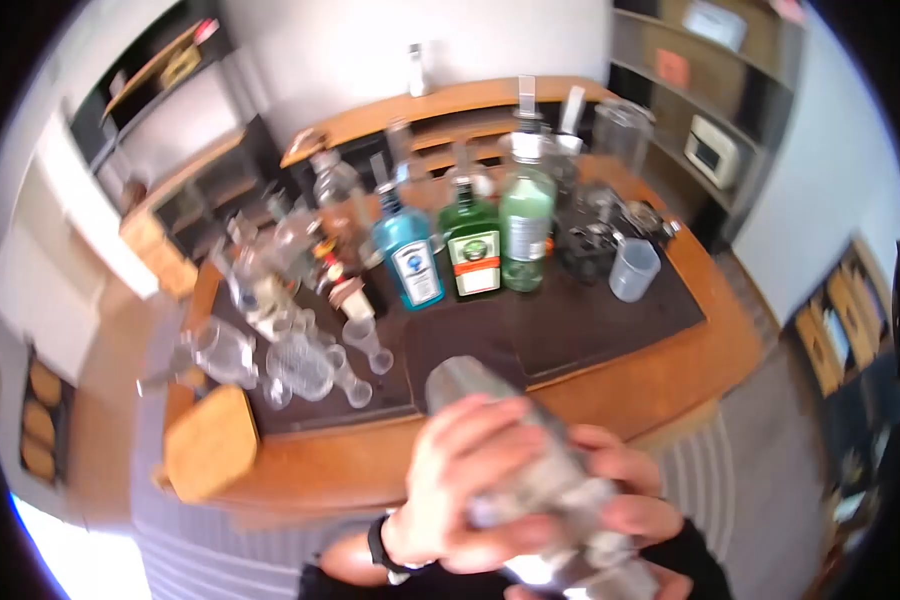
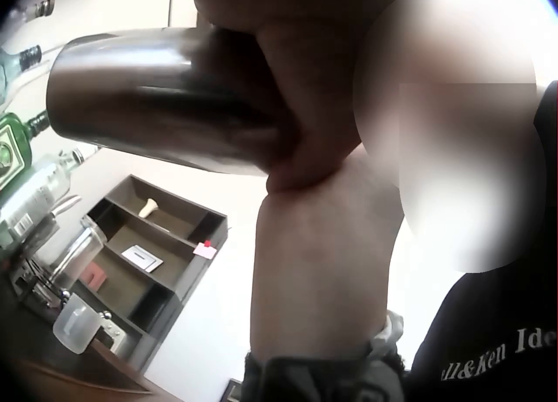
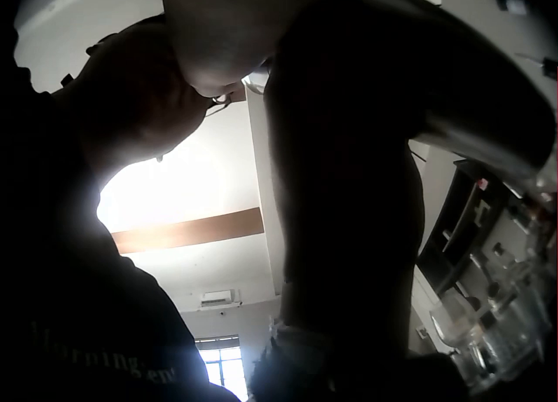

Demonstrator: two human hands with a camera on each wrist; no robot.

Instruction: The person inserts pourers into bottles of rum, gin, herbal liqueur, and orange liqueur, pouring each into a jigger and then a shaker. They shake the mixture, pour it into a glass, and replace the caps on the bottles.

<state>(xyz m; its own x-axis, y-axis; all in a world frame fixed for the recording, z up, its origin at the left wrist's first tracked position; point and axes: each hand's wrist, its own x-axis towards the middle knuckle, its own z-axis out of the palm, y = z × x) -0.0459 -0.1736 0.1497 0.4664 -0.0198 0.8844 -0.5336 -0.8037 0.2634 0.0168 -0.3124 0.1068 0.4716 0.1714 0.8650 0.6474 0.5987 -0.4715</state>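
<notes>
Head view, lower middle of the frame: the left hand (image 1: 465,475) grasps a metal shaker (image 1: 468,380), fingers wrapped across its body, and the right hand (image 1: 625,485) has its fingers curled round the lower part; blur softens both. The shaker tilts, one end pointing to the upper left, the other reaching toward the bottom edge. In the left wrist view it looks smooth, silvery and reflective, lying nearly level across the upper left; in the right wrist view it is mostly in shadow at the upper right.

Beyond the shaker's upper end, a stretch of dark mat (image 1: 610,335) separates it from the blue bottle (image 1: 407,255) and green bottle (image 1: 472,240) at upper centre. The wooden table (image 1: 655,392) has its near edge just above the right hand. Glassware (image 1: 302,368) stands left of centre, a frosted cup (image 1: 635,268) at the right; a wooden board (image 1: 210,445) marks the lower left.
</notes>
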